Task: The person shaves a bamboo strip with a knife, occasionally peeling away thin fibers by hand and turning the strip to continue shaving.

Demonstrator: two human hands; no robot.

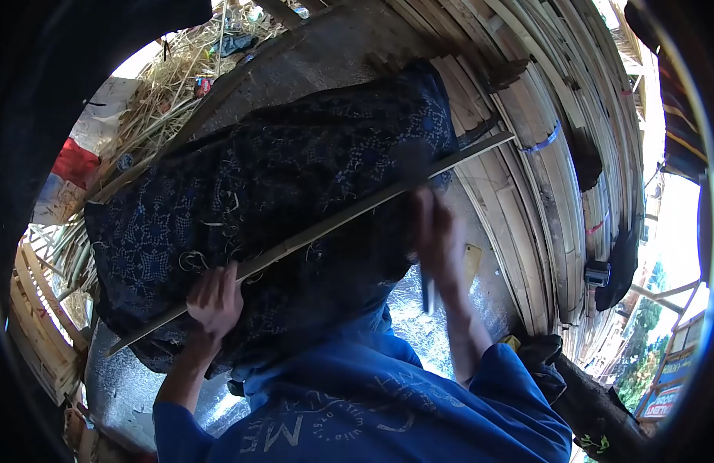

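A long, thin bamboo strip (334, 220) runs diagonally across a dark blue patterned cloth (164, 224) spread over my lap. My left hand (216, 299) is closed round the strip toward its lower left end. Further up the strip, my right hand (439, 231) is smeared by motion, its fingers wrapped round what looks like a long-handled knife (428, 293). A dark blur above that hand, over the strip, seems to be the blade; its edge cannot be made out. Thin curled shavings (193, 261) lie on the cloth.
Stacked bamboo slats (527, 177), some tied with a blue band (544, 139), curve along the right. A flat yellowish object (472, 262) lies on the floor by my right arm. Straw-like scraps (160, 92) pile up at the upper left, and more slats (44, 324) stand at the left.
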